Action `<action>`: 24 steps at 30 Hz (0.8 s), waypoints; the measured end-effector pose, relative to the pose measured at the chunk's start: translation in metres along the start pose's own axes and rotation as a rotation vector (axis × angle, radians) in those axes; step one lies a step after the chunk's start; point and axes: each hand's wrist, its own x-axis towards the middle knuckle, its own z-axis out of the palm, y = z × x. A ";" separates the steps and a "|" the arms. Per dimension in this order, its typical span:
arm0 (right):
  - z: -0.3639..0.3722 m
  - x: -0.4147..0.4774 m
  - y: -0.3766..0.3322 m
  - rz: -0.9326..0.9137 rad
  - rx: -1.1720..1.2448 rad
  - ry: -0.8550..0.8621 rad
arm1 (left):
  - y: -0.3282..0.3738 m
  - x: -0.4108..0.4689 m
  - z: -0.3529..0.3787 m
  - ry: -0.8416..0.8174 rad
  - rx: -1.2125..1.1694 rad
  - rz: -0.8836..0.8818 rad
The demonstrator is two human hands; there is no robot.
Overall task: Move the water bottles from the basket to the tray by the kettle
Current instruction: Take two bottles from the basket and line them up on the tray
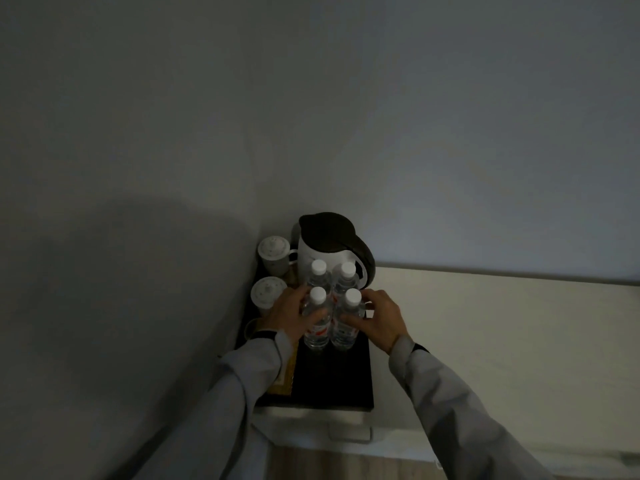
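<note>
Head view shows four water bottles (330,303) upright on the black tray (349,379), just near of the kettle (325,247). I have my left hand (289,315) and right hand (377,318) cupped around the near pair, fingers (348,320) pressed on them, likely squaring the cluster so it stands steady.

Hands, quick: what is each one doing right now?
Left hand: closed around the near-left water bottle on the tray.
Right hand: closed around the near-right water bottle.
</note>
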 end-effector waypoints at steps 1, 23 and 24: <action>-0.002 0.001 0.000 -0.004 -0.002 -0.020 | -0.001 0.000 0.000 -0.001 0.005 -0.002; -0.018 0.005 -0.016 -0.073 -0.111 -0.198 | -0.007 0.007 0.002 0.006 -0.014 0.012; -0.017 0.006 -0.018 -0.052 -0.116 -0.182 | -0.007 0.007 0.001 0.005 -0.019 0.013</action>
